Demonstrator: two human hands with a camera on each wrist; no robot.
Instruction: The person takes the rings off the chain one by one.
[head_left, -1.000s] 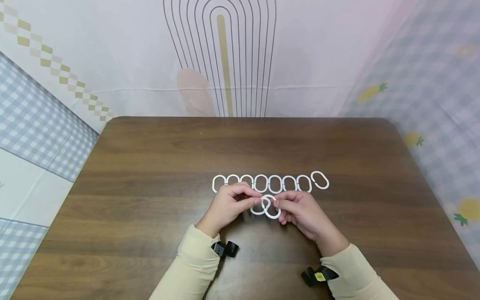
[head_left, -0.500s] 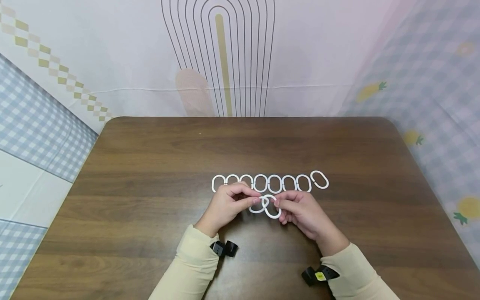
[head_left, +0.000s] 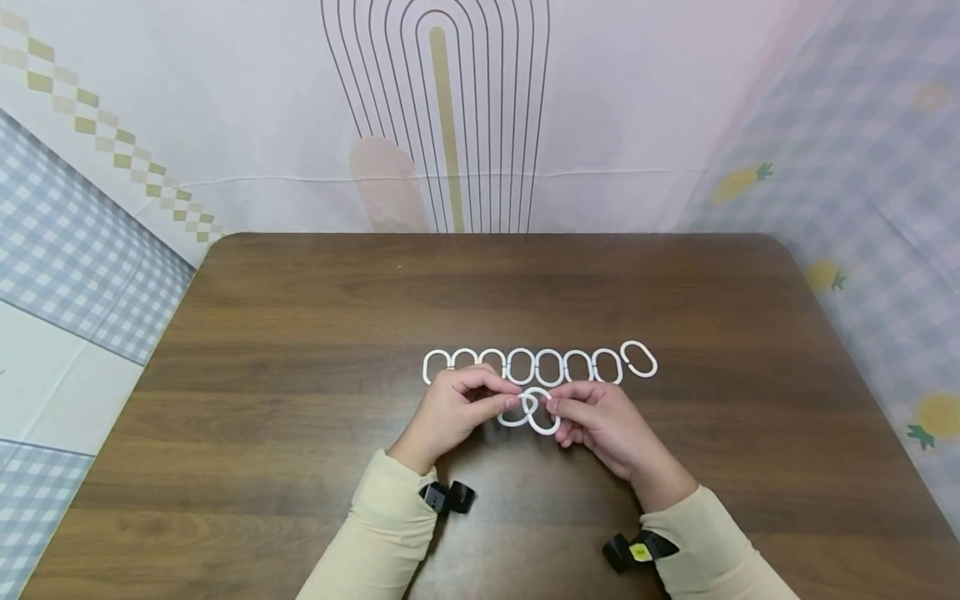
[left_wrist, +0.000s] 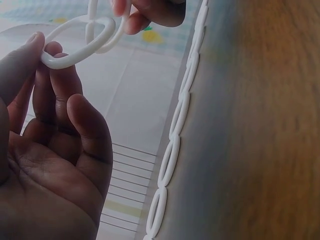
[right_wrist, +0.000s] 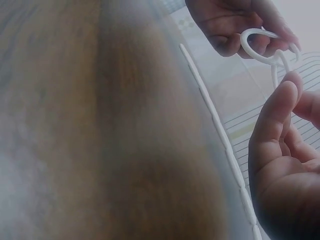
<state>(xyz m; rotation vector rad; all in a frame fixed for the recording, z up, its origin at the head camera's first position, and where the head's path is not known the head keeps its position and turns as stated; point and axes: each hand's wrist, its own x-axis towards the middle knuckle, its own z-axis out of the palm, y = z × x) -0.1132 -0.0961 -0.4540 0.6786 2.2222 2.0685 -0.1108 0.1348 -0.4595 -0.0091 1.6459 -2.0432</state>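
Over the near side of the row, my left hand (head_left: 456, 410) pinches a white oval shower curtain ring (left_wrist: 75, 60) between thumb and fingertips. My right hand (head_left: 609, 422) pinches a second white curtain ring (head_left: 545, 432) by its right side. The two rings cross and hang through one another between the hands, raised above the tabletop. In the right wrist view the right thumb and index finger meet on their ring (right_wrist: 274, 77), hiding part of it. Just beyond the hands lies a row of similar white rings (head_left: 550, 351), partly covered by the left fingers.
One more ring (head_left: 655, 365) lies tilted at the row's right end. All rest on a brown wooden table (head_left: 315, 292). Patterned cloth (head_left: 622, 92) hangs behind the table's back edge. Each wrist carries a small black camera (head_left: 462, 497).
The left hand's ring has shifted very slightly left and up since a second ago. Both hands keep their pinch, and the row stays put.
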